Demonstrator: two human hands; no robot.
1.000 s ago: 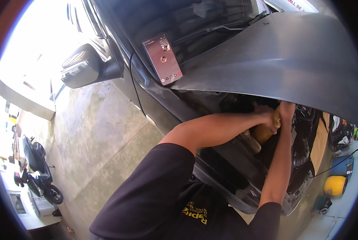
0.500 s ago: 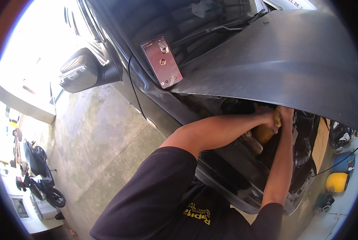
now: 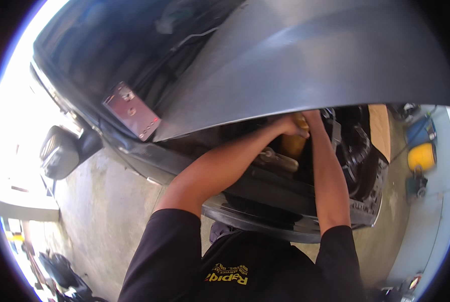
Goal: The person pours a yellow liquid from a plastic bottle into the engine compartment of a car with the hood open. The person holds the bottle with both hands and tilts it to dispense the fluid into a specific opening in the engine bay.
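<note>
Both my arms reach under the front edge of the raised dark hood [image 3: 265,65] into the car's engine bay. My left hand [image 3: 289,125] is closed around the upper part of an amber-yellow container-like object [image 3: 292,146], whose exact kind I cannot make out. Right beside it, my right hand [image 3: 312,116] lies against the same object's top, its fingers hidden by the wrist and the hood's edge. Below my left wrist sits a dull metal cylindrical part [image 3: 279,160]. To the right are black engine parts [image 3: 353,146].
A phone [image 3: 132,111] with a lit call screen rests by the hood's left corner, near the windshield. The side mirror [image 3: 60,152] juts out at left. Cardboard [image 3: 379,128] lies along the bay's right side. A yellow drum-shaped thing [image 3: 421,157] stands by the right wall.
My view has turned, so the hood, phone and mirror sit lower and farther left. Both hands remain at the amber-yellow object in the engine bay.
</note>
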